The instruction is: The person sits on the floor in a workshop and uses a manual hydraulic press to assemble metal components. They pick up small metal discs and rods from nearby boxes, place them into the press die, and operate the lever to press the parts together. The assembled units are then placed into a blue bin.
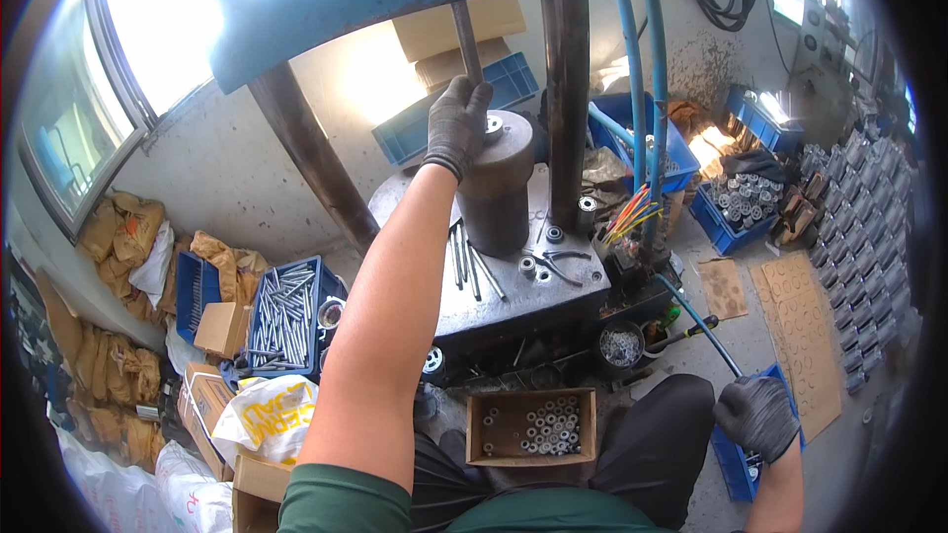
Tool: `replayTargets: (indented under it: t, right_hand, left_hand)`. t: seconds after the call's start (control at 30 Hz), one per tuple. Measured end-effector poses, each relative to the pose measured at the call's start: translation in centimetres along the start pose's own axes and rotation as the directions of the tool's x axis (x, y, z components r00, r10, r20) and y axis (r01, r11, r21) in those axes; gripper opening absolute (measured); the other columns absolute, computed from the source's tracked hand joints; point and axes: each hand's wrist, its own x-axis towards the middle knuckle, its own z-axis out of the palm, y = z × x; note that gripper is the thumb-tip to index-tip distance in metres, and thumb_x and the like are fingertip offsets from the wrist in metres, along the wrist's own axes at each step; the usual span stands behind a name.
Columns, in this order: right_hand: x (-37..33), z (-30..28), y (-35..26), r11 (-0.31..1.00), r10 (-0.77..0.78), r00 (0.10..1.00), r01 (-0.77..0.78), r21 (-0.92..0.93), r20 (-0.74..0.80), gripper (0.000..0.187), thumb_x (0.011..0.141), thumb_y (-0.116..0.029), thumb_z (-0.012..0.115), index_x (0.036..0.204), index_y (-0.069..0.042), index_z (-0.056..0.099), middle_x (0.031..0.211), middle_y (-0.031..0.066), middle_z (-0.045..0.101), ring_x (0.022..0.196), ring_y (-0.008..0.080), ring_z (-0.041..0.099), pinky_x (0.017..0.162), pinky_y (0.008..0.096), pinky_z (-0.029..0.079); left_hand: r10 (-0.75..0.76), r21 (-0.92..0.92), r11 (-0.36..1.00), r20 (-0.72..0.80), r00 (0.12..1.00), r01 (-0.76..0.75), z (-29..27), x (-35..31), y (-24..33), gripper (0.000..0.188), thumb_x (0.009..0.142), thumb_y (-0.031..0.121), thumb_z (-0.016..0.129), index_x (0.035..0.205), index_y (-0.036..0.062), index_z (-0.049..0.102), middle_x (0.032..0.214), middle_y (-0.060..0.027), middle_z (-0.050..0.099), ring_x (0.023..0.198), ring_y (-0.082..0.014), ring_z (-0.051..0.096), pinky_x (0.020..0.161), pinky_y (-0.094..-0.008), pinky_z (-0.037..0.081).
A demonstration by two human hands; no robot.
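Note:
My left hand [457,128], in a dark grey glove, reaches up to a thick steel cylinder [497,197] standing on the press table. Its fingers close round the lower part of an upright metal rod [466,39], just above a small round wheel-like part [494,124] on the cylinder's top. The rod's lower end is hidden by the hand. My right hand [756,418], gloved too, is wrapped round the end of a blue lever [697,322] low at the right. Several loose rods [477,265] and a pair of pliers [561,266] lie beside the cylinder's base.
A blue press frame [395,2] spans overhead on two dark posts. Between my knees sits a box [482,456] of small round parts. A blue bin of rods [286,316] stands left. Stacked metal parts [869,237] and a bin of round parts [741,199] are right.

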Motion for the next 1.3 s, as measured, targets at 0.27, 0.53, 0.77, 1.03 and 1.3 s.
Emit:
replayTargets:
  t: [0.27, 0.53, 0.77, 1.03, 1.3]
  right_hand:
    - [1.1, -2.4, -1.0, 0.991, -0.083, 0.994, 0.091, 0.103, -0.077, 0.02, 0.079, -0.019, 0.075, 0.091, -0.005, 0.078, 0.094, 0.017, 0.076, 0.085, 0.0382, 0.074, 0.077, 0.0455, 0.059]
    - [13.2, -9.9, -0.8, 0.938, -0.328, 0.642, 0.306, -0.161, -0.693, 0.034, 0.088, 0.0, 0.071, 0.122, -0.003, 0.07, 0.107, 0.0182, 0.076, 0.097, 0.0399, 0.074, 0.088, 0.0457, 0.058]
    - [18.6, -11.2, 0.7, 0.965, -0.166, 0.684, 0.262, 0.027, -0.71, 0.032, 0.098, -0.003, 0.067, 0.13, 0.0, 0.066, 0.107, 0.0191, 0.076, 0.097, 0.0332, 0.076, 0.086, 0.042, 0.059]
    - [3.1, -4.4, 2.7, 0.981, -0.157, 0.987, 0.154, 0.115, 0.023, 0.018, 0.084, -0.015, 0.072, 0.099, -0.006, 0.079, 0.09, 0.0171, 0.077, 0.08, 0.0355, 0.076, 0.076, 0.046, 0.061]
    - [1.7, -2.3, 0.8, 0.993, -0.12, 0.984, 0.121, -0.001, 0.131, 0.017, 0.084, -0.021, 0.072, 0.093, -0.008, 0.077, 0.083, 0.0165, 0.074, 0.078, 0.0392, 0.073, 0.072, 0.0497, 0.059]
  left_hand:
    - [-0.077, -0.268, 0.959, 0.064, 0.995, 0.092, -0.4, 0.1, -0.3, 0.026, 0.101, 0.02, 0.056, 0.116, 0.0055, 0.072, 0.087, -0.0022, 0.065, 0.076, -0.0122, 0.06, 0.073, -0.0296, 0.053]
    - [-0.063, -0.26, 0.962, 0.07, 0.996, 0.079, 0.5, 1.3, -2.0, 0.033, 0.096, 0.018, 0.05, 0.113, 0.002, 0.074, 0.094, -0.0119, 0.073, 0.085, -0.0196, 0.068, 0.082, -0.036, 0.056]
    - [-0.067, -0.282, 0.956, 0.052, 0.996, 0.079, -0.4, 1.3, -2.8, 0.035, 0.097, 0.017, 0.047, 0.114, 0.0006, 0.073, 0.093, -0.0121, 0.073, 0.082, -0.0198, 0.068, 0.08, -0.036, 0.056]
    - [-0.1, -0.353, 0.927, 0.093, 0.991, 0.127, 0.3, 1.7, -2.2, 0.034, 0.099, 0.013, 0.046, 0.114, 0.0011, 0.074, 0.095, -0.0104, 0.075, 0.084, -0.0185, 0.068, 0.083, -0.0355, 0.057]
    - [-0.023, -0.217, 0.976, 0.025, 0.999, 0.028, -0.2, 1.4, -2.6, 0.03, 0.103, 0.013, 0.045, 0.114, 0.0028, 0.07, 0.093, -0.0085, 0.072, 0.081, -0.0169, 0.067, 0.079, -0.033, 0.058]
